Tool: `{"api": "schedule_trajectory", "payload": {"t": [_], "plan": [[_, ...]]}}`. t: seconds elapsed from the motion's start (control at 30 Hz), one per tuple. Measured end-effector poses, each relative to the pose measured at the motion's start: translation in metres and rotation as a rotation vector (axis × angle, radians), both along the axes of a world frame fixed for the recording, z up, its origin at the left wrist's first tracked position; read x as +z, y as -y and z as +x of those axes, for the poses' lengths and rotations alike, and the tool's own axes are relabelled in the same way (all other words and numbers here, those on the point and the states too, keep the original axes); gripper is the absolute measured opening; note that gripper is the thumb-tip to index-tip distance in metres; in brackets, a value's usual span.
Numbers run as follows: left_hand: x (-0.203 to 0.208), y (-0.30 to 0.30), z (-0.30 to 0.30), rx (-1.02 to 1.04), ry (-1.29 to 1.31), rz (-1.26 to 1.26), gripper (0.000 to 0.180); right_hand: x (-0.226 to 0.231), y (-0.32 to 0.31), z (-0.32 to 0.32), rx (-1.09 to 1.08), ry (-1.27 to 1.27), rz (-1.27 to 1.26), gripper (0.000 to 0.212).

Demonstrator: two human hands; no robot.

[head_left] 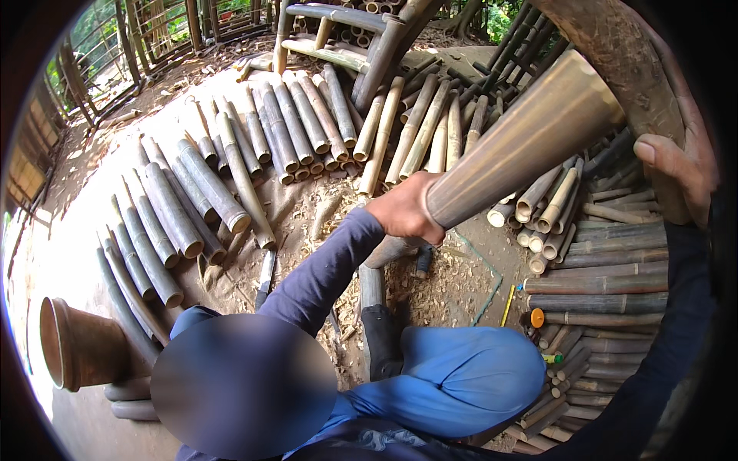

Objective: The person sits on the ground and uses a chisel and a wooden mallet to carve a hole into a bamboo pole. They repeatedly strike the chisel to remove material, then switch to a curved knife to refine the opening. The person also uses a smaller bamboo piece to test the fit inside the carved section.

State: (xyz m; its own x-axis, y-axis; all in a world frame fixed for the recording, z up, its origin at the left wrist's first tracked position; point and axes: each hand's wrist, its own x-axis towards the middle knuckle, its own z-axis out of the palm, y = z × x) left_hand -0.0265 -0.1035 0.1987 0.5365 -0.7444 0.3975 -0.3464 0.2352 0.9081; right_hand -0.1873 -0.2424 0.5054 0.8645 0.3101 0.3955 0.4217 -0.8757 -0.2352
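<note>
My left hand (406, 206) is closed around the narrow end of a smooth brown bamboo tube (530, 138). The tube slants up to the right, and its wide end is close to the camera. At the right rim, my right hand (680, 165) grips a thick, rough brown piece of wood (634, 65) that runs out of the top of the picture. Its thumb shows; the other fingers are mostly hidden. The wood's end is near the tube's wide end; I cannot tell whether they touch. Below the tube lie pale wood shavings (453, 288).
Rows of cut bamboo tubes (200, 188) lean at the left and back; more bamboo pieces (607, 284) are stacked at right. A brown pot (92, 346) stands far left. A knife (266, 278) lies near my left forearm. A blurred patch (244, 386) hides part of the lower left.
</note>
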Motion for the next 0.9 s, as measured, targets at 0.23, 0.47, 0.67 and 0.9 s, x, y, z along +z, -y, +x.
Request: {"api": "schedule_trajectory", "payload": {"t": [0.23, 0.47, 0.67, 0.9], "plan": [[-0.061, -0.044, 0.015, 0.296, 0.141, 0.058, 0.098, -0.027, 0.052, 0.009, -0.036, -0.114, 0.346, 0.093], [-0.045, -0.119, 0.001, 0.003, -0.122, -0.203, 0.059, -0.239, 0.133, 0.018, -0.178, -0.385, 0.789, 0.072], [-0.030, -0.055, -0.027, 0.300, 0.031, -0.017, 0.094, -0.555, 0.190, -0.022, -0.800, -0.553, 0.616, 0.062], [-0.091, -0.042, -0.035, 0.472, 0.188, 0.627, 0.115, -0.616, 0.198, 0.002, -0.790, -0.538, 0.262, 0.091]]}}
